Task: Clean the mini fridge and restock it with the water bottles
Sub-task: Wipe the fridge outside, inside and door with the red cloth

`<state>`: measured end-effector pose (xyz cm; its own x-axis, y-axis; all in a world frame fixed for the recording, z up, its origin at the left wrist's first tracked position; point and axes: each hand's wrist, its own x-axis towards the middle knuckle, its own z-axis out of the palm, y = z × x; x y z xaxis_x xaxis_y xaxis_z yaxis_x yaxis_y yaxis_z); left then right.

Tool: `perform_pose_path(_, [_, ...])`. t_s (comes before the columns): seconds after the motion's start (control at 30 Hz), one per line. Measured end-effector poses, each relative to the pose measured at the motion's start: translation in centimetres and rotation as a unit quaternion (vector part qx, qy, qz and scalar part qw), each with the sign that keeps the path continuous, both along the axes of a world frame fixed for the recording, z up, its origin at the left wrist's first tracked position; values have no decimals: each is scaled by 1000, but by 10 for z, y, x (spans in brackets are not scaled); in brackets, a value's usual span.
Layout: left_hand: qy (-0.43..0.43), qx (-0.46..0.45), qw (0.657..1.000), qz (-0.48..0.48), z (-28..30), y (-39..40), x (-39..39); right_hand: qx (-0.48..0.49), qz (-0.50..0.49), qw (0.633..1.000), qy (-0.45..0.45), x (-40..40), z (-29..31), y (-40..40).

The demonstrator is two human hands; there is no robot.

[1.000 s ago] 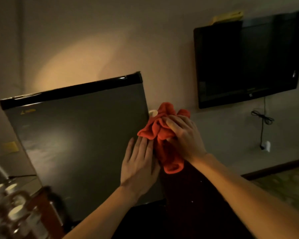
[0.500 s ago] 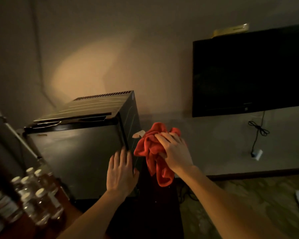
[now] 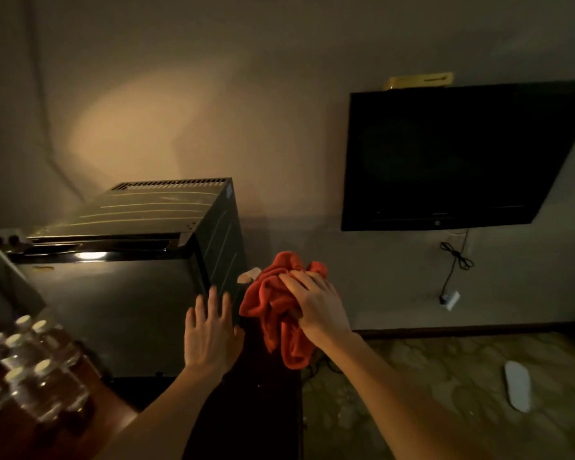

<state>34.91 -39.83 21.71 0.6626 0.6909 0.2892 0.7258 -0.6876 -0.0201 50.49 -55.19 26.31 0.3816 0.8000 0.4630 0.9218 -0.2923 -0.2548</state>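
A black mini fridge (image 3: 120,300) stands on a dark cabinet, its door closed. My left hand (image 3: 210,333) lies flat with straight fingers on the door's right edge. My right hand (image 3: 316,307) grips a crumpled red cloth (image 3: 273,310) just right of the fridge's side wall; part of the cloth hangs down below the hand. Several clear water bottles (image 3: 30,363) with white caps stand on a reddish wooden surface at the lower left.
A dark flat television (image 3: 452,157) hangs on the wall at the right, with a cable and plug (image 3: 450,298) below it. A white object (image 3: 518,385) lies on the patterned floor at the right. A dark cabinet (image 3: 246,410) carries the fridge.
The view has risen and pulled back, so the fridge's top now shows. Both hands have stayed at the fridge's right edge, the right one still holding the cloth.
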Motion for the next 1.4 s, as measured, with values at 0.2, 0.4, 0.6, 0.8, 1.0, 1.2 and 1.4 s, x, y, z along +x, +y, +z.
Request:
perform_pose_path(0.2, [-23,-13,999,19,10,1,11,-10,46,999,17,9,-1,37])
perform_pose_path(0.4, [-39,-22,998,32,-4,22,44,3,123,992,17,40,-23,92])
perform_pose_path(0.6, [-135,-30,989,42,-21,50,73,-9,202,979,1,89,-40,150])
perform_pose_path(0.8, [-121,65,990,44,-31,84,77,19,339,939,-52,110,-42,201])
perform_pose_path(1.0, [-101,161,981,41,-35,84,81,116,435,887,-102,116,-50,248])
perform_pose_path(1.2, [-108,114,979,133,-51,81,92,137,523,821,-181,120,-48,293])
perform_pose_path(1.4, [-115,107,957,246,-47,72,128,183,548,808,-112,148,-43,329])
